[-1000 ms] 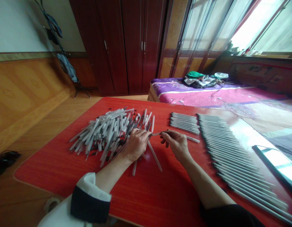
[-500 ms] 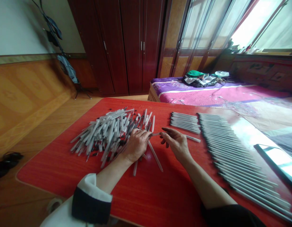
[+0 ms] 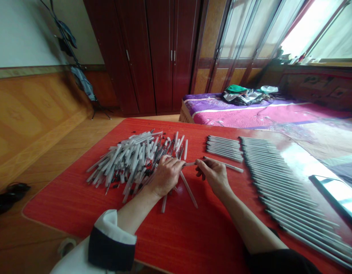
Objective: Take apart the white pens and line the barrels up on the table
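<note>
Pen barrel (image 3: 189, 164): pinched at both ends between the two hands, held just above the red bench (image 3: 79, 201), centre of view. Change over the last second is minimal — hands have drifted slightly closer together, and the dark refill that stuck out past the right fingers earlier now reads shorter, so my guess is it's being pushed into the barrel. Can't confirm; the joint is hidden by fingertips.

Largest first:
- Bench carries everything; phone (image 3: 335, 192) lies at its right edge.
- Long row of finished pens (image 3: 284, 190) runs down the right side, parallel, touching each other.
- Loose heap of pen parts (image 3: 130, 161) sits left of centre, unsorted.
- Short stack of pens (image 3: 224, 148) lies just beyond the right hand.
- Left hand (image 3: 164, 175): clenched on the barrel end, resting against the heap's edge.
- Right hand (image 3: 214, 173): fingertips closed on the other end.
- Two stray barrels (image 3: 190, 190) lie under and near the left hand.
</note>
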`<state>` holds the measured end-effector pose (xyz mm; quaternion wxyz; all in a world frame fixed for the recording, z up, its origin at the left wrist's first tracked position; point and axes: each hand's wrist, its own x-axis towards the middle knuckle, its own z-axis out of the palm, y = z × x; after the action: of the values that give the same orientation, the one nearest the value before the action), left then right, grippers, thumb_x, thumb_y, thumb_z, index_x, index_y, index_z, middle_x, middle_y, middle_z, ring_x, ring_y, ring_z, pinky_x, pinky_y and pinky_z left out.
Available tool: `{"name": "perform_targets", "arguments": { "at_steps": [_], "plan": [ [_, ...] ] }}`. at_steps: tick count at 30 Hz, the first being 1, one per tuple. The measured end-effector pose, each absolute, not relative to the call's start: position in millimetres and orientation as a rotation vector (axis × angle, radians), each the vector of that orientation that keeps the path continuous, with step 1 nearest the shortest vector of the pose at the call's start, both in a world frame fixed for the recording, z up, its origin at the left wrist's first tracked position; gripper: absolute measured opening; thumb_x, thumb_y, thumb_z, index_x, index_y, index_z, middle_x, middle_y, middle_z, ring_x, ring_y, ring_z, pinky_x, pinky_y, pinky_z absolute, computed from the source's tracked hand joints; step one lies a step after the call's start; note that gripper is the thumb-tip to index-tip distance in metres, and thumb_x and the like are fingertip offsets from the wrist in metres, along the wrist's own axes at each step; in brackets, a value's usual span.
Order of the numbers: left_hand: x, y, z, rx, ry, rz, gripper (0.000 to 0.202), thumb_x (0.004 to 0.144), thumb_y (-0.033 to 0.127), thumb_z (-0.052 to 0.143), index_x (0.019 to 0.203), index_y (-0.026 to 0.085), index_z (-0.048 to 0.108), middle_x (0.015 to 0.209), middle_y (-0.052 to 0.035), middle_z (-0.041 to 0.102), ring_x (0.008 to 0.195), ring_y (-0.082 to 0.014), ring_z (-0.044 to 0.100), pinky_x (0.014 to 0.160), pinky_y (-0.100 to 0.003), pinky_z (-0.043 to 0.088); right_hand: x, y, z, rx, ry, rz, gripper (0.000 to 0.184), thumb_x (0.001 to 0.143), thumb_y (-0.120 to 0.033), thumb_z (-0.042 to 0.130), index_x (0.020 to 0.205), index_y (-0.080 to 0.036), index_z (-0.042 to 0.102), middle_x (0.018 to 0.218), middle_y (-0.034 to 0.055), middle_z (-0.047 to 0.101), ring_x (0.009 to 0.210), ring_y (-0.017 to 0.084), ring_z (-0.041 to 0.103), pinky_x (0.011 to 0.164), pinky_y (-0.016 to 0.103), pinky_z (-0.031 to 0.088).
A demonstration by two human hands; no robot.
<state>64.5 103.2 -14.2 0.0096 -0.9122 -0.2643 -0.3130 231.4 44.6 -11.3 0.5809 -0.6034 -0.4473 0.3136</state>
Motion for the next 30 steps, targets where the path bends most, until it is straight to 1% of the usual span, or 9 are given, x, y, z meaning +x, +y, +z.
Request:
{"name": "perform_targets", "arguments": {
  "at_steps": [6, 9, 11, 14, 17, 20, 23, 26, 30],
  "plan": [
    [63, 102, -14, -2.825, -0.796, -0.906, 0.021, 0.086, 0.012, 0.045, 0.1, 0.018, 0.059, 0.086, -0.0039, 0.067, 0.084, -0.0174, 0.06, 0.087, -0.039, 0.035, 226, 44, -12, -1.417, -0.866, 0.845, 0.037, 0.064, -0.049, 0.068, 0.059, -0.013, 0.06, 0.048, 0.0044, 0.059, 0.036, 0.011, 0.052, 0.031, 0.019, 0.035],
    [63, 102, -13, -2.823, -0.81, -0.964, 0.02, 0.086, 0.012, 0.045, 0.099, 0.019, 0.06, 0.085, -0.0034, 0.067, 0.084, -0.0172, 0.06, 0.088, -0.039, 0.035, 227, 43, -8, -1.421, -0.893, 0.87, 0.038, 0.066, -0.05, 0.065, 0.061, -0.012, 0.061, 0.051, 0.005, 0.06, 0.037, 0.011, 0.051, 0.031, 0.02, 0.036],
    [62, 105, -13, -2.777, -0.922, -1.153, 0.018, 0.086, 0.014, 0.046, 0.098, 0.019, 0.059, 0.086, -0.0034, 0.067, 0.084, -0.0171, 0.06, 0.088, -0.039, 0.037, 230, 47, -3, -1.437, -1.007, 0.799, 0.039, 0.07, -0.05, 0.061, 0.069, -0.012, 0.064, 0.057, 0.0062, 0.063, 0.041, 0.012, 0.054, 0.033, 0.02, 0.037],
    [59, 115, -15, -2.53, -1.29, -1.653, 0.015, 0.088, 0.022, 0.045, 0.096, 0.018, 0.057, 0.088, -0.0059, 0.066, 0.084, -0.0177, 0.06, 0.082, -0.035, 0.043, 235, 70, 9, -1.509, -1.22, 0.609, 0.036, 0.077, -0.045, 0.054, 0.083, -0.012, 0.068, 0.064, 0.0065, 0.066, 0.051, 0.015, 0.059, 0.04, 0.022, 0.041],
    [54, 126, -16, -2.261, -1.566, -2.109, 0.018, 0.09, 0.026, 0.038, 0.097, 0.016, 0.052, 0.089, -0.008, 0.064, 0.081, -0.0163, 0.061, 0.074, -0.031, 0.047, 230, 111, 17, -1.691, -1.576, 0.335, 0.025, 0.078, -0.033, 0.054, 0.082, -0.015, 0.07, 0.067, 0.0059, 0.067, 0.062, 0.018, 0.061, 0.055, 0.025, 0.044],
    [51, 132, -15, -2.109, -1.614, -2.415, 0.017, 0.09, 0.028, 0.038, 0.094, 0.016, 0.05, 0.085, -0.0066, 0.063, 0.076, -0.0147, 0.062, 0.072, -0.028, 0.049, 213, 155, 16, -1.844, -1.9, 0.082, 0.02, 0.077, -0.022, 0.054, 0.089, -0.017, 0.07, 0.09, 0.0084, 0.068, 0.087, 0.021, 0.059, 0.072, 0.026, 0.044],
    [52, 132, -13, -2.028, -1.598, -2.568, 0.016, 0.087, 0.029, 0.044, 0.091, 0.016, 0.051, 0.082, -0.0059, 0.062, 0.075, -0.0155, 0.061, 0.072, -0.029, 0.049, 195, 185, 11, -1.858, -2.234, -0.044, 0.026, 0.08, -0.014, 0.048, 0.099, -0.018, 0.066, 0.102, 0.0092, 0.065, 0.101, 0.021, 0.052, 0.081, 0.027, 0.042],
    [54, 131, -13, -2.047, -1.595, -2.613, 0.017, 0.087, 0.029, 0.045, 0.094, 0.016, 0.053, 0.084, -0.007, 0.062, 0.076, -0.0164, 0.061, 0.073, -0.029, 0.048, 182, 200, 10, -1.759, -2.523, -0.12, 0.031, 0.08, -0.007, 0.046, 0.105, -0.017, 0.062, 0.107, 0.0105, 0.062, 0.104, 0.021, 0.049, 0.083, 0.027, 0.041],
    [56, 131, -16, -2.093, -1.605, -2.599, 0.018, 0.087, 0.03, 0.045, 0.095, 0.016, 0.053, 0.088, -0.0085, 0.062, 0.082, -0.0178, 0.061, 0.077, -0.031, 0.047, 174, 205, 15, -1.713, -2.714, -0.145, 0.024, 0.084, -0.011, 0.044, 0.099, -0.013, 0.063, 0.1, 0.0141, 0.063, 0.099, 0.022, 0.054, 0.08, 0.028, 0.041]
  ]
}}
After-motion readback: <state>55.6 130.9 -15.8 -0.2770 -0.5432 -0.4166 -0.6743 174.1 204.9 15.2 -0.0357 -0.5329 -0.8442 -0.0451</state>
